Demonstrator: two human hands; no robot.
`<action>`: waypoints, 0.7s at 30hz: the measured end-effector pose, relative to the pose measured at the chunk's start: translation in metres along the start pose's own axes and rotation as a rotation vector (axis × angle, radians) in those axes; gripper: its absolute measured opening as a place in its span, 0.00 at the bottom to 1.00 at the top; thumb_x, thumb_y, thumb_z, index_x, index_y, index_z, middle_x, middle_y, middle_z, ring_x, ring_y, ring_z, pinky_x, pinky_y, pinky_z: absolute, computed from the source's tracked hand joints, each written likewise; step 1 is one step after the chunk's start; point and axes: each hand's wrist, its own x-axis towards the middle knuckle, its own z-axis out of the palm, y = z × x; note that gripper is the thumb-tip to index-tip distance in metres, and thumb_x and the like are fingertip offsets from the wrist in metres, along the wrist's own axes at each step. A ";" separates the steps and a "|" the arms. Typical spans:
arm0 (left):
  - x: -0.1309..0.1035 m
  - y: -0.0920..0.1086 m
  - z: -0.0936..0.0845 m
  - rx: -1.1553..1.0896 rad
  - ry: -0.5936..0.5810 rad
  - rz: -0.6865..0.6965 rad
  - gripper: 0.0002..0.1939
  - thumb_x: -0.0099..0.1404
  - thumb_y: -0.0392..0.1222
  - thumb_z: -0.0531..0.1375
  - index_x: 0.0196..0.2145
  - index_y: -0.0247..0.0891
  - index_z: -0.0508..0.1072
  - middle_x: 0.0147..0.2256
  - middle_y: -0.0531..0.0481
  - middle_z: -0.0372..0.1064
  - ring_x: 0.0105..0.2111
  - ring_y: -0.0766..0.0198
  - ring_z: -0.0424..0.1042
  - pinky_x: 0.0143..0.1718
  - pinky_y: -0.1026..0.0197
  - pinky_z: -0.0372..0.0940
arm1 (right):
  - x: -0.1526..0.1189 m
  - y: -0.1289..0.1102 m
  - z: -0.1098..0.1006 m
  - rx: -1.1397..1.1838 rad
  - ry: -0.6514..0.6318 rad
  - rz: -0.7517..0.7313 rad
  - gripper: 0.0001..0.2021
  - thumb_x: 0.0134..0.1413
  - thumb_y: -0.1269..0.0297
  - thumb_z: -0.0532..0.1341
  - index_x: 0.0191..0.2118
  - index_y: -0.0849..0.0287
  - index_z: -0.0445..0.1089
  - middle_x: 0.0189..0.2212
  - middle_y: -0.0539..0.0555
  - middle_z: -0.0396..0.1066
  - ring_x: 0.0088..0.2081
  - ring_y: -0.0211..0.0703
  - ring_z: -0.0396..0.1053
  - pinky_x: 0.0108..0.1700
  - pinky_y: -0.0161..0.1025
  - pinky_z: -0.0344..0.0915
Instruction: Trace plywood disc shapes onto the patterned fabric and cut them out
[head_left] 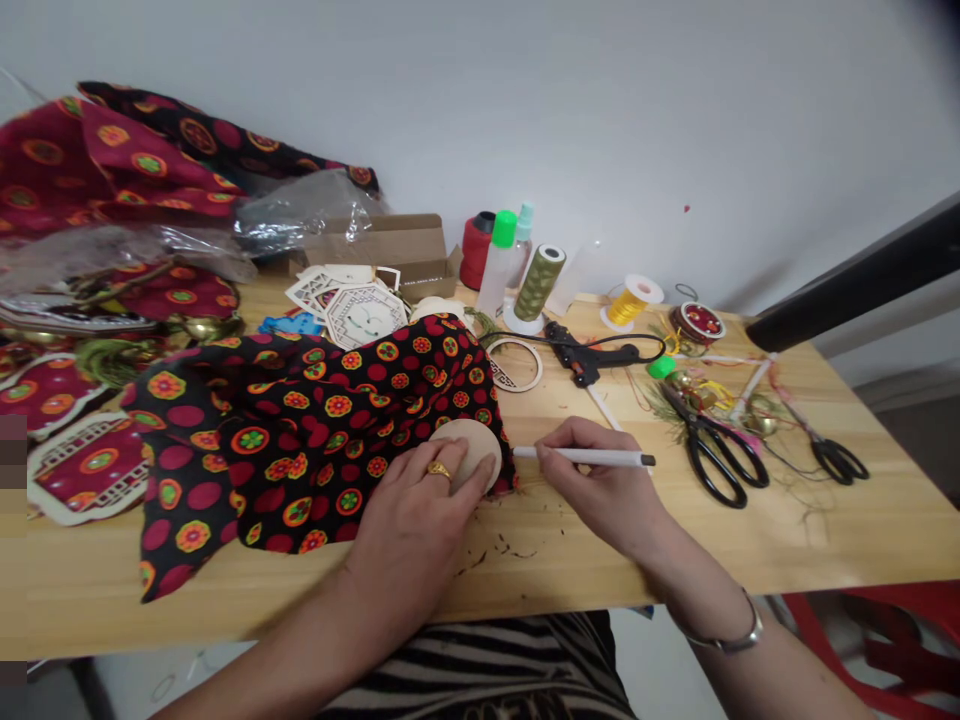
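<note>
A pale round disc (480, 450) lies on the black patterned fabric (285, 440), close to the fabric's right edge. My left hand (420, 500), with a gold ring, presses the disc down; the thumb and fingertips rest on its face. In my right hand (600, 480) a white pen (592, 457) is pinched between thumb and fingers. Its tip points left and sits right by the edge of the fabric, beside the disc; I cannot tell whether it touches. The fabric shows red dots and orange-green flowers, rumpled toward the back.
Black scissors (724, 455) and smaller scissors (840, 460) lie at the right. Behind are a glue gun (592, 355), a wooden ring (517, 365), a green thread spool (541, 285), a yellow spool (630, 302) and a cardboard box (394, 250). Patterned ornaments (97, 465) lie at the left.
</note>
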 end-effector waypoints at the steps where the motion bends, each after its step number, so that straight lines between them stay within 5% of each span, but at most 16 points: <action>1: 0.000 0.000 0.000 -0.003 0.002 0.001 0.25 0.57 0.25 0.54 0.50 0.42 0.74 0.46 0.39 0.72 0.45 0.48 0.68 0.42 0.49 0.68 | 0.000 0.000 0.000 0.006 -0.003 -0.005 0.07 0.50 0.69 0.59 0.23 0.59 0.68 0.17 0.46 0.66 0.20 0.33 0.59 0.21 0.30 0.54; 21: 0.000 0.001 -0.003 -0.010 -0.007 -0.001 0.25 0.57 0.26 0.54 0.50 0.43 0.75 0.46 0.39 0.72 0.46 0.47 0.69 0.42 0.47 0.68 | -0.023 -0.008 0.005 -0.198 -0.025 -0.124 0.07 0.54 0.69 0.58 0.27 0.57 0.70 0.19 0.46 0.67 0.19 0.33 0.61 0.22 0.31 0.55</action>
